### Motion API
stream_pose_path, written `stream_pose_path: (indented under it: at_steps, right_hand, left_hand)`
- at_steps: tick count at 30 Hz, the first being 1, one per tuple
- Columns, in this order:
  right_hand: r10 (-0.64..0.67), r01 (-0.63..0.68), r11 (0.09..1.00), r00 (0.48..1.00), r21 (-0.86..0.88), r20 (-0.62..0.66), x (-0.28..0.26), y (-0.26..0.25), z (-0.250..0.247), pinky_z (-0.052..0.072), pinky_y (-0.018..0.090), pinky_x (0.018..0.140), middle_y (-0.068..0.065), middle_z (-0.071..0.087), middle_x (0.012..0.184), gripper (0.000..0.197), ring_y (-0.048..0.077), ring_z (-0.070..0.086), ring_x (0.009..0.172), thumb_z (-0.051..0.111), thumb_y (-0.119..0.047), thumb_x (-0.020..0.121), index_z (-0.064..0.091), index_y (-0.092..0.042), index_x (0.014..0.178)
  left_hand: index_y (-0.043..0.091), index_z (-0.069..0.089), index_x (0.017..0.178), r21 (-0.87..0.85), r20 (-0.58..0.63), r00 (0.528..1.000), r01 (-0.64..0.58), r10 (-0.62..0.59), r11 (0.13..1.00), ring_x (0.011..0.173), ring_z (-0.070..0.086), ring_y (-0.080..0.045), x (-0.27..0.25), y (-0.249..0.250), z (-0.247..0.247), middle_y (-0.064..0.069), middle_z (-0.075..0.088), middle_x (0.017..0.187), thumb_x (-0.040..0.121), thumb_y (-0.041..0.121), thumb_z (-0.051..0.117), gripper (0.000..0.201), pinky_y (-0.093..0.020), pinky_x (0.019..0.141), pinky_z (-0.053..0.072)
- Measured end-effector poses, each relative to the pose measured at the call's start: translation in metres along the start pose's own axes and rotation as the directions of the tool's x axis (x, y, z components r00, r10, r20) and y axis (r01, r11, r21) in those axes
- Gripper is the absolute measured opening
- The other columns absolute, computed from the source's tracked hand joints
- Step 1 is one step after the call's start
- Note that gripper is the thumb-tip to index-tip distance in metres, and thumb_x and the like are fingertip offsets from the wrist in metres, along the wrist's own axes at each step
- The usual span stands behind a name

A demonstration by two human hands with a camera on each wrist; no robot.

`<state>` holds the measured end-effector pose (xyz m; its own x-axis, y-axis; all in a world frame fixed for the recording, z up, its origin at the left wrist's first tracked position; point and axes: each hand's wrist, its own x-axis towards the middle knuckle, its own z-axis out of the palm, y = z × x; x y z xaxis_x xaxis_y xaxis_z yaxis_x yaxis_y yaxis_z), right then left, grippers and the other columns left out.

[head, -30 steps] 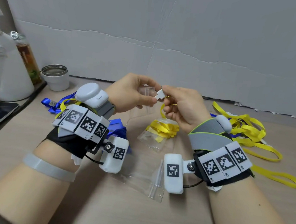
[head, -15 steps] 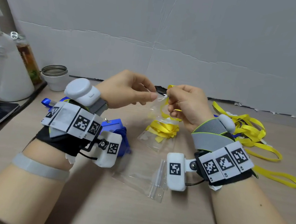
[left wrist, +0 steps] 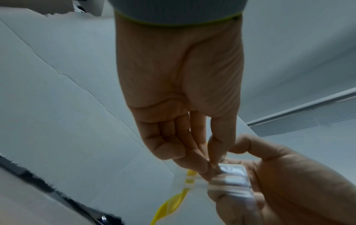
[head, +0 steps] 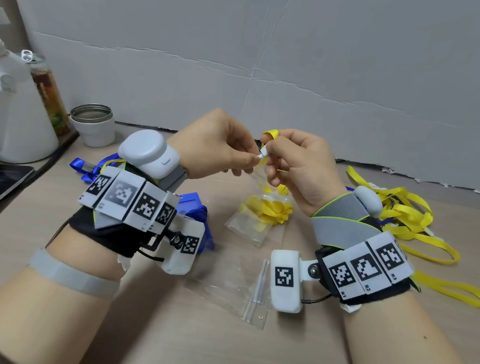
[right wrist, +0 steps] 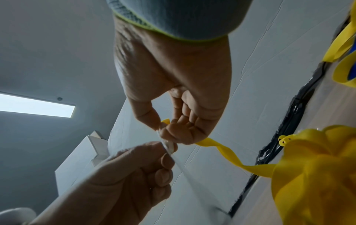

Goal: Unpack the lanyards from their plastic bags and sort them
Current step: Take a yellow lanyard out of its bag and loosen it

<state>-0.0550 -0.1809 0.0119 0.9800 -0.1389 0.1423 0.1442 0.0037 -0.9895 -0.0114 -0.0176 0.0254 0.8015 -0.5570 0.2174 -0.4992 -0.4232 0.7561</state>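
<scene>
- Pale wooden desk (head: 216, 352) is running under both forearms; a creased grey sheet (head: 303, 56) is standing behind the hands as backdrop.
- Left hand (head: 215, 147) and right hand (head: 298, 170) are meeting fingertip to fingertip above the desk, both raised.
- Both are pinching the mouth of a clear plastic bag (head: 257, 183), thumb against forefinger on each side; remaining fingers are curling inward.
- Bag film is barely showing against the desk; its edges are hard to trace in the head view, and it is blurring in the left wrist view.
- Yellow lanyard (head: 271, 209) is sitting bunched in the bag's lower part, below the hands; one loop is poking up past the right fingertips.
- A small white piece is showing between the fingertips; cannot tell what it is.
- Loose yellow lanyards (head: 405, 218) are lying in a tangle to the right of the right wrist.
- Blue lanyards (head: 85, 165) are lying beyond the left wrist, mostly hidden by the wrist rig.
- An empty clear bag (head: 234, 287) is lying flat between the two wrists, nearer the body.
- Left of the left hand: a white jug (head: 13, 119) cut off by the frame edge and a small metal-rimmed cup (head: 93, 125).
</scene>
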Motion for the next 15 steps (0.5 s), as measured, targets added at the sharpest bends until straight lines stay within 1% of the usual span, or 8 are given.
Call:
stream_pose_path:
  at_steps: [2,5,7,10,12,15]
  right_hand:
    - [0.010,-0.010,1.000,1.000,-0.009,0.022,-0.001,0.001,0.001,0.036,0.025,0.044,0.008,0.052,0.060,0.009,0.022,0.045,0.049,0.063,-0.006,0.089,0.061,-0.004,0.081]
    - [0.025,-0.025,1.000,0.999,-0.011,0.029,-0.001,0.001,0.001,0.037,0.025,0.043,0.007,0.054,0.058,0.012,0.022,0.047,0.049,0.064,-0.006,0.090,0.061,-0.005,0.078]
    - [0.030,-0.030,1.000,0.999,0.009,0.035,-0.001,0.001,0.001,0.038,0.025,0.043,0.009,0.054,0.059,0.014,0.021,0.047,0.048,0.062,-0.004,0.090,0.059,-0.005,0.076]
    - [0.038,-0.040,0.998,0.998,0.043,0.051,-0.001,0.003,0.005,0.038,0.024,0.040,0.012,0.053,0.062,0.015,0.021,0.047,0.046,0.058,-0.003,0.090,0.056,-0.003,0.075]
    - [0.056,-0.059,0.995,0.998,0.076,0.040,-0.001,0.003,0.007,0.037,0.023,0.039,0.012,0.051,0.062,0.013,0.019,0.046,0.043,0.055,-0.003,0.090,0.055,-0.001,0.077]
    - [0.085,-0.086,0.989,0.996,0.123,0.014,0.000,0.003,0.009,0.035,0.021,0.039,0.008,0.049,0.056,0.013,0.017,0.044,0.040,0.053,-0.003,0.089,0.054,-0.002,0.076]
  left_hand:
    - [0.006,0.073,0.085,0.004,-0.010,1.000,0.002,-0.002,1.000,0.061,0.067,-0.012,-0.001,0.003,0.001,-0.005,0.074,0.072,0.089,0.014,0.068,0.010,-0.020,0.054,0.049]
    - [0.006,0.074,0.085,0.026,-0.015,1.000,0.011,-0.011,1.000,0.062,0.070,-0.013,-0.003,0.007,0.001,-0.006,0.074,0.072,0.089,0.013,0.068,0.010,-0.021,0.055,0.052]
    - [0.007,0.074,0.082,0.047,-0.038,0.999,0.012,-0.010,0.999,0.063,0.072,-0.016,-0.003,0.009,0.001,-0.004,0.074,0.069,0.086,0.013,0.069,0.009,-0.026,0.058,0.055]
    - [0.012,0.074,0.076,0.092,-0.111,0.994,-0.001,0.011,0.996,0.063,0.072,-0.021,-0.004,0.011,0.004,-0.002,0.073,0.063,0.081,0.016,0.069,0.008,-0.035,0.062,0.060]
    - [0.014,0.073,0.071,0.125,-0.167,0.985,-0.014,0.035,0.992,0.058,0.071,-0.019,-0.004,0.014,0.007,0.000,0.071,0.059,0.079,0.017,0.069,0.010,-0.033,0.059,0.060]
    - [0.014,0.072,0.068,0.149,-0.241,0.970,-0.004,0.040,0.989,0.051,0.067,-0.017,-0.005,0.019,0.012,0.000,0.069,0.054,0.078,0.017,0.068,0.011,-0.024,0.050,0.055]
